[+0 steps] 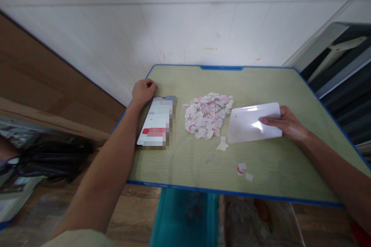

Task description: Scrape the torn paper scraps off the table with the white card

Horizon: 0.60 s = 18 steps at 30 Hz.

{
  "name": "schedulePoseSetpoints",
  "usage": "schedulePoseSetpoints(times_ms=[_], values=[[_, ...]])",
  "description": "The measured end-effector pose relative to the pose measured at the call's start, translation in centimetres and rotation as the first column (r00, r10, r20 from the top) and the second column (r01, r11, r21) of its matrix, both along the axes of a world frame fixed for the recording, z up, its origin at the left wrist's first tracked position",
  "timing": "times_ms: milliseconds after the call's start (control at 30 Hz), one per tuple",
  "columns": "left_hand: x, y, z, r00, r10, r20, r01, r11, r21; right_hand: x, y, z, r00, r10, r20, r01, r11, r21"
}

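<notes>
My right hand [291, 125] grips a white plastic scraper [246, 123] by its right end, thumb on top and fingers underneath. The scraper is a flat, shiny sheet with a small hole near its left edge. Just left of it lies a heap of torn paper scraps [207, 115], white and pale pink with a few red marks. My left hand [144, 92] rests at the table's left edge with its fingers curled in, and I see nothing in them. Beside that wrist a phone [152, 123] lies face up, its screen partly blurred.
The pale green table [185, 166] has a blue rim and stands against a white wall [185, 31]. Loose scraps [245, 171] lie near the front edge. Below are a teal bin [185, 220] and a clear bag [257, 220]. A cardboard box [52, 61] stands left.
</notes>
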<state>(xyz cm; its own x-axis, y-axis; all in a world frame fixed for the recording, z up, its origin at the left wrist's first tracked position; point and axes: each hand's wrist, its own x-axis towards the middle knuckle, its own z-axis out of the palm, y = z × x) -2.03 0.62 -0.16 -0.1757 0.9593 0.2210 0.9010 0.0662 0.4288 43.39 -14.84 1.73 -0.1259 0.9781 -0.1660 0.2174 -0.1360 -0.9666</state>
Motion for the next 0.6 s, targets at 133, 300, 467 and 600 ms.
schedulePoseSetpoints(times_ms=[133, 300, 467, 600], values=[[0.06, -0.10, 0.07, 1.000, 0.002, 0.003, -0.002, 1.000, 0.000, -0.14, -0.10, 0.33, 0.999, 0.015, 0.030, -0.014, 1.000, -0.016], [-0.03, -0.06, -0.02, 1.000, -0.013, 0.004, 0.013, 1.000, 0.006, 0.30, -0.13, 0.58, 0.998, -0.026, 0.064, 0.029, 0.999, -0.036], [-0.15, 0.15, -0.15, 1.000, -0.010, -0.005, 0.010, 1.000, 0.002, 0.43, -0.14, 0.65, 0.998, -0.007, 0.057, 0.012, 0.997, -0.077], [-0.13, 0.16, -0.17, 1.000, -0.001, 0.001, 0.001, 1.000, 0.007, 0.12, -0.26, 0.39, 0.998, -0.063, 0.001, 0.063, 0.998, -0.014]])
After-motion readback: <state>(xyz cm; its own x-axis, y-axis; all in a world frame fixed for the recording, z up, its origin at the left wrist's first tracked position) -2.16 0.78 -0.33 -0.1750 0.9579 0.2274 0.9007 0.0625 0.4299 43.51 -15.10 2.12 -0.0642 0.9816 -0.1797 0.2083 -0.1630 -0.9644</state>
